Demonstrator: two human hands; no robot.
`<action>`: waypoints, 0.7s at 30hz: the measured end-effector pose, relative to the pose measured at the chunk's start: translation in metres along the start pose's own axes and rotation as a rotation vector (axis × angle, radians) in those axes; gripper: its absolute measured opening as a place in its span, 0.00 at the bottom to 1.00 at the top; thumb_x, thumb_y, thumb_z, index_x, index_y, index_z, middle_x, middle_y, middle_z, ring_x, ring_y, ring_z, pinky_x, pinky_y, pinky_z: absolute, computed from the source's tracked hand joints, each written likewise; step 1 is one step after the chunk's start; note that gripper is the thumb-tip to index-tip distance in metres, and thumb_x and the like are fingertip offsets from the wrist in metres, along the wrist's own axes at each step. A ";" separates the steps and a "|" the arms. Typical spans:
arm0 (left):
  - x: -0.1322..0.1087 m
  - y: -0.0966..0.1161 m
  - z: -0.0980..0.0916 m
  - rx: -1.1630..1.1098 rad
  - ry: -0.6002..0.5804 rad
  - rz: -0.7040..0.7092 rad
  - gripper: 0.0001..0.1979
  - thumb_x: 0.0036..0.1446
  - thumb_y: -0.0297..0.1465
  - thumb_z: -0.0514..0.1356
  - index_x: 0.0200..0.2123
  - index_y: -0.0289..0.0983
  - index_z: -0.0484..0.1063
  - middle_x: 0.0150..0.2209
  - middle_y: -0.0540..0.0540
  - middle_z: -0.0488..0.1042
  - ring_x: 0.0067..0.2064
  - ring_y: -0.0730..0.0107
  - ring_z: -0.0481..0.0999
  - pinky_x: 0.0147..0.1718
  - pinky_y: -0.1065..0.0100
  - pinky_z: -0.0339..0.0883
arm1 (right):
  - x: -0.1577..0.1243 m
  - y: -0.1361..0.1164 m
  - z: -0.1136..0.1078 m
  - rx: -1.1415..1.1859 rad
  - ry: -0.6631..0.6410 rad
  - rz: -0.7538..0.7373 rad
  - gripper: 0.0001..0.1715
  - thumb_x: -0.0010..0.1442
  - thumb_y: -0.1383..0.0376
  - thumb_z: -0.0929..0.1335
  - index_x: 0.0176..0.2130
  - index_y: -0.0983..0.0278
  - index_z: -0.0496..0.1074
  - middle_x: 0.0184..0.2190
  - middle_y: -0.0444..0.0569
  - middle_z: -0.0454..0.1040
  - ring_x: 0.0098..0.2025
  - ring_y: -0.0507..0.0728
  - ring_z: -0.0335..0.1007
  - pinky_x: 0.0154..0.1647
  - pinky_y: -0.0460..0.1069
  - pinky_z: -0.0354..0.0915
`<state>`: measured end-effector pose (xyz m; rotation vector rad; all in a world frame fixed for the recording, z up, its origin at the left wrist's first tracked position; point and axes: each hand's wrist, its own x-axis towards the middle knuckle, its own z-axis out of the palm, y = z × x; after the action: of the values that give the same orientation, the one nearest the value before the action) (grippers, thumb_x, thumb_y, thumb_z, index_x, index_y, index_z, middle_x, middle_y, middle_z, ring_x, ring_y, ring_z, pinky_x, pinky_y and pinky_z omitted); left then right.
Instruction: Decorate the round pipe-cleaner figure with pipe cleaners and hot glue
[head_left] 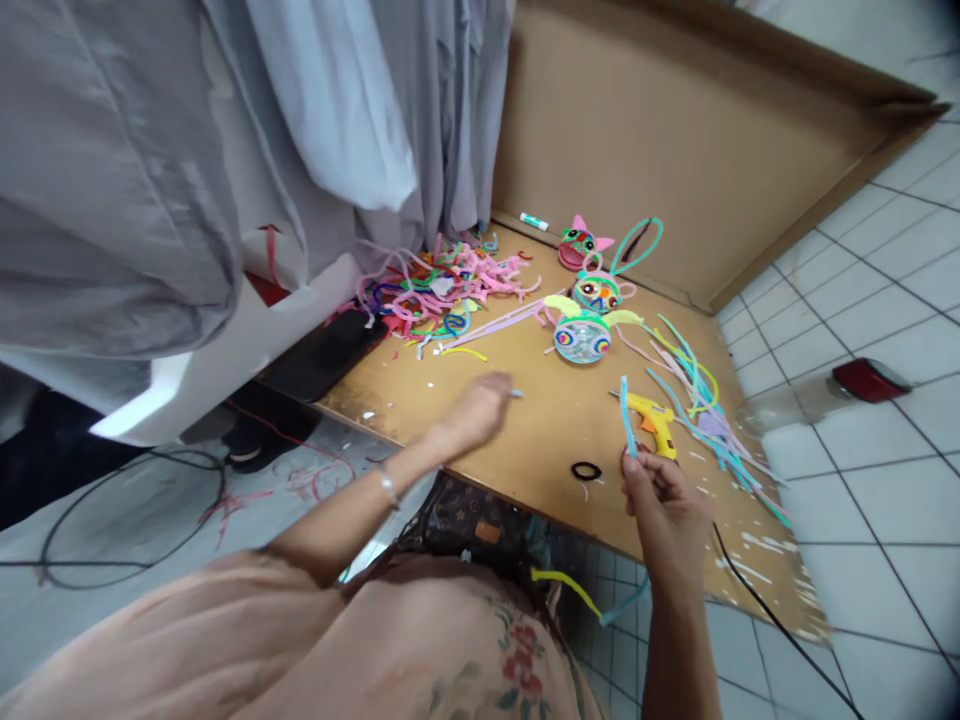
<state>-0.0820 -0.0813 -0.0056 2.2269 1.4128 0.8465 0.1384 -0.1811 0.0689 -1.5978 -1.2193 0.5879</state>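
My right hand (664,495) pinches a light blue pipe cleaner (626,410), which stands up from between thumb and fingers. Just behind it lies a yellow hot glue gun (654,415) on the table. My left hand (480,412) is closed and a little blurred above the middle of the table, with a short light blue piece (516,393) poking out of its fingers, probably pipe cleaner. Beyond the hands stands a pipe-cleaner figure (585,338) with round eyes, yellow arms and a looped antenna. A smaller pink-eared head (577,247) sits behind it.
A heap of colourful pipe cleaners (450,285) covers the table's back left; longer strands (701,410) lie at the right. A black ring (586,470) is near the front edge. A glue stick (534,221) rests by the cardboard (622,130). A black cord (780,620) crosses the right corner.
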 end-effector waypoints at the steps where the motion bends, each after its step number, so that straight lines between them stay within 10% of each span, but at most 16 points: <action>1: -0.002 -0.013 -0.016 -0.026 0.059 -0.067 0.15 0.60 0.24 0.48 0.39 0.31 0.76 0.41 0.35 0.77 0.48 0.58 0.76 0.51 0.55 0.68 | 0.000 0.001 0.001 0.016 -0.032 0.013 0.21 0.50 0.49 0.72 0.30 0.65 0.74 0.17 0.41 0.67 0.17 0.49 0.59 0.16 0.44 0.57; 5: -0.006 -0.009 -0.049 -0.466 0.246 -0.128 0.15 0.59 0.38 0.57 0.36 0.34 0.79 0.40 0.40 0.77 0.46 0.60 0.74 0.48 0.59 0.67 | 0.001 -0.002 0.012 0.073 -0.166 0.032 0.20 0.51 0.49 0.71 0.28 0.65 0.73 0.15 0.40 0.65 0.16 0.48 0.58 0.16 0.43 0.57; 11: 0.010 0.056 -0.024 -1.253 0.009 -0.312 0.24 0.43 0.46 0.69 0.37 0.33 0.81 0.25 0.50 0.71 0.27 0.78 0.61 0.29 0.71 0.56 | -0.001 -0.015 0.022 0.122 -0.201 0.031 0.21 0.51 0.49 0.71 0.29 0.65 0.73 0.15 0.39 0.64 0.15 0.47 0.56 0.14 0.43 0.55; 21: 0.008 0.066 -0.021 -1.459 -0.025 -0.351 0.24 0.33 0.43 0.74 0.31 0.32 0.81 0.24 0.51 0.70 0.25 0.82 0.60 0.25 0.73 0.52 | -0.011 -0.014 0.028 0.100 -0.332 0.055 0.21 0.51 0.48 0.71 0.28 0.64 0.72 0.16 0.39 0.63 0.16 0.48 0.55 0.16 0.44 0.52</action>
<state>-0.0482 -0.1028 0.0516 0.8397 0.6462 1.1380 0.1056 -0.1792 0.0687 -1.4916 -1.3665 0.9638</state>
